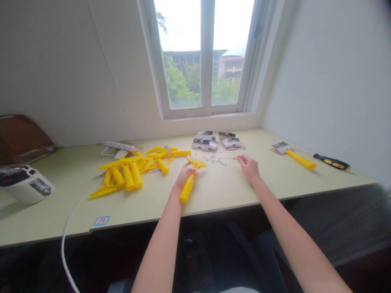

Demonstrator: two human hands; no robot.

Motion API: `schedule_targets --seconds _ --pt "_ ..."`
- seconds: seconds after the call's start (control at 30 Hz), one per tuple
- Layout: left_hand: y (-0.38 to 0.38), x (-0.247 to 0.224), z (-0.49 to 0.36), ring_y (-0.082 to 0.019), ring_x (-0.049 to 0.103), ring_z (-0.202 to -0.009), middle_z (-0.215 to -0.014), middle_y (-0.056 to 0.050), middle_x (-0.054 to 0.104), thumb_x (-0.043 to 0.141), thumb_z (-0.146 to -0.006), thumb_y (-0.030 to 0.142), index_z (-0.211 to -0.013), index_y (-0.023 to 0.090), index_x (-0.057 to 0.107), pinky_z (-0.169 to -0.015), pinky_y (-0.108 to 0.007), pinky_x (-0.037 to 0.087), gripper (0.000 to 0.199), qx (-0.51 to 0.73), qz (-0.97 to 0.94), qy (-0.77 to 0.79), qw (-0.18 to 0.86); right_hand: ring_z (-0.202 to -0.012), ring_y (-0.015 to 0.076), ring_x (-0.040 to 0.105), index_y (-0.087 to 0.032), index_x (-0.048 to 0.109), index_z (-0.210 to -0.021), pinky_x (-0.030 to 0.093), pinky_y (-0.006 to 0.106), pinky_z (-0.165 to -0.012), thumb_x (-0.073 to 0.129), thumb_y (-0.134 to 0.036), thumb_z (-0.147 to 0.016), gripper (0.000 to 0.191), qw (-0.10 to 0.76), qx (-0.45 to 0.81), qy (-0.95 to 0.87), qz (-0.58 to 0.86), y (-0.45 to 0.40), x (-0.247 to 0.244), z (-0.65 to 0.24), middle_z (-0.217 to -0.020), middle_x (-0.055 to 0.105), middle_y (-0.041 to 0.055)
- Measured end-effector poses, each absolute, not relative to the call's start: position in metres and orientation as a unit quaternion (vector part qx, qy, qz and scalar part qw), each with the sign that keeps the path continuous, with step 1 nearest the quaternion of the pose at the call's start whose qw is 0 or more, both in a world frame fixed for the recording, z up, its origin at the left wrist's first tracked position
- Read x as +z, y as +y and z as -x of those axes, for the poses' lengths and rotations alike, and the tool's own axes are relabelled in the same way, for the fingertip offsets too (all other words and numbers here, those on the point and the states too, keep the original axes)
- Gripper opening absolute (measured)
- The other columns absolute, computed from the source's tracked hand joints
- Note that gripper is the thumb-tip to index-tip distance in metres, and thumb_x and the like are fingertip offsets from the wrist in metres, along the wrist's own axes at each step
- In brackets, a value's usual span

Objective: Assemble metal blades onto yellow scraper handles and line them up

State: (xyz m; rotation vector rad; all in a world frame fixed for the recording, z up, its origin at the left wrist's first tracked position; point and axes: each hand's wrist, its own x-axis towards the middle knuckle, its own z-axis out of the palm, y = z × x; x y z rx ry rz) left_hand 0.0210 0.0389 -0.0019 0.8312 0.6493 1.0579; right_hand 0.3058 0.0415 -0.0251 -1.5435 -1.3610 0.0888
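My left hand (184,175) is closed around a yellow plastic scraper (187,187), its wide head pointing away from me and its round handle towards the table edge. Between the fingertips of my right hand (249,166) is a thin metal rod (225,158) with a reddish end at the fingers. Its far tip reaches over a scatter of small screws (212,160) on the table. Whether the tip touches a screw is too small to tell. To the left of my left hand lies a heap of yellow scraper parts (128,173), with loose handles and flat heads.
Several packaged items (204,143) lie below the window. At the right are a finished-looking yellow-handled scraper (301,158) and a black-and-yellow screwdriver (331,162). A white jug (29,187) stands at the left, near a brown box (24,136). A white cable (65,240) hangs over the table's front edge.
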Motion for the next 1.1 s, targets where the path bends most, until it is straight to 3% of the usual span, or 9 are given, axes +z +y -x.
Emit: schedule_targets --seconds 0.37,0.6,0.93,1.1 --pt "0.036 0.001 -0.021 -0.005 0.048 -0.048 -0.077 -0.003 0.055 0.047 -0.066 0.003 -0.112 0.018 0.031 -0.044 -0.015 0.037 0.051 0.473 -0.384 0.312 0.729 -0.069 0.0203 0.062 -0.017 0.068 -0.08 0.048 0.035 -0.069 0.055 -0.041 -0.069 0.03 0.556 0.064 -0.555 0.616 0.044 -0.023 -0.303 -0.085 0.07 0.0091" --pt "0.038 -0.002 -0.02 -0.006 0.049 -0.049 -0.078 -0.004 0.056 0.049 -0.065 0.004 -0.115 0.017 0.032 -0.046 -0.016 0.039 0.054 0.476 -0.396 0.314 0.719 -0.063 0.0195 0.062 -0.015 0.068 -0.08 0.048 0.032 -0.064 0.057 -0.044 -0.069 0.034 0.564 0.11 -0.549 0.607 0.036 -0.02 -0.298 -0.072 0.069 0.0086" --pt "0.037 0.0 -0.021 -0.005 0.048 -0.047 -0.078 -0.003 0.055 0.046 -0.066 0.003 -0.115 0.018 0.03 -0.043 -0.015 0.037 0.053 0.473 -0.387 0.316 0.726 -0.077 0.0209 0.062 -0.017 0.069 -0.081 0.048 0.035 -0.073 0.062 -0.04 -0.066 0.028 0.58 0.149 -0.548 0.584 0.034 -0.021 -0.298 -0.088 0.069 0.0084" --pt "0.037 -0.001 -0.02 -0.005 0.048 -0.048 -0.078 -0.003 0.054 0.048 -0.066 0.004 -0.112 0.018 0.032 -0.044 -0.015 0.037 0.051 0.474 -0.395 0.315 0.721 -0.07 0.0178 0.059 -0.016 0.067 -0.083 0.047 0.032 -0.065 0.064 -0.04 -0.067 0.029 0.623 0.19 -0.529 0.545 0.031 -0.016 -0.296 -0.081 0.067 0.007"
